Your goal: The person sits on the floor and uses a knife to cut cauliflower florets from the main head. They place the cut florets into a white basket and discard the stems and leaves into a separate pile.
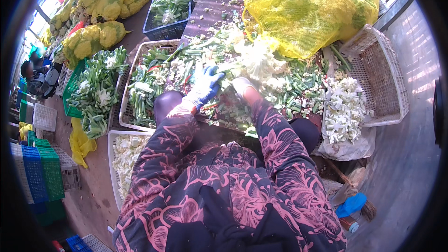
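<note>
My left hand point(207, 83), in a blue knit glove, lies over the trimmings in front of me. Its fingers reach a pale green stalk point(229, 69) beside a large white cauliflower head point(261, 63); whether they grip it is unclear. My right hand point(244, 87) is just below that head, its pale covering washed out by glare. Anything inside the right hand is hidden. Cut leaves and stalks point(301, 85) and loose florets point(178, 68) cover the work surface around both hands.
Yellow net sacks of cauliflower point(297, 17) rise at the far side. On the right, trimmed white pieces point(344, 110) lie next to a white crate point(379, 77). Crates of leaves point(145, 94) and florets point(127, 161) stand left. Another person point(40, 77) is at far left.
</note>
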Available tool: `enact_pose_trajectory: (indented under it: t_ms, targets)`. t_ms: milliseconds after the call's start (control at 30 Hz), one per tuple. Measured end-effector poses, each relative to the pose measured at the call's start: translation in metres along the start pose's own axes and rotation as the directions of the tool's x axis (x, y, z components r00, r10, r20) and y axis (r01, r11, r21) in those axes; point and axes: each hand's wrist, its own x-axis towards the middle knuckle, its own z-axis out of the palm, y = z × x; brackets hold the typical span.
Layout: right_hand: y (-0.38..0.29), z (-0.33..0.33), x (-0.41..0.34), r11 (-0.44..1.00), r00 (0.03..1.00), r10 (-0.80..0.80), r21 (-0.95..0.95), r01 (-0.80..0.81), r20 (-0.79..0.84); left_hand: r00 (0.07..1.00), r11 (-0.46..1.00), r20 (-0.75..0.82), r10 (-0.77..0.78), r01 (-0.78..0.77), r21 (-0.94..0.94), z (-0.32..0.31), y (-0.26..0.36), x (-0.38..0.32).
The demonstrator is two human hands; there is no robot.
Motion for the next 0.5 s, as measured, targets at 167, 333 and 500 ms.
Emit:
enact_pose_trajectory:
  t_ms: [167, 333, 500]
  targets:
    - [0.005, 0.006, -0.006, 0.951, 0.962, -0.129, -0.306, 0.051, -0.240, 0.934, 0.844, 0.155, -0.322, 0.357, -0.400, 0.001, -0.009, -0.001]
    - [0.043, 0.049, 0.034, 0.895, 0.975, -0.218, -0.408, 0.178, -0.051, 0.976, 0.939, 0.070, -0.204, 0.215, -0.267, -0.003, 0.000, -0.002]
    - [0.007, 0.013, -0.023, 0.576, 0.970, 0.220, 0.790, -0.213, 0.101, 0.734, -0.039, 0.380, -0.563, 0.436, -0.899, -0.038, 0.000, -0.020]
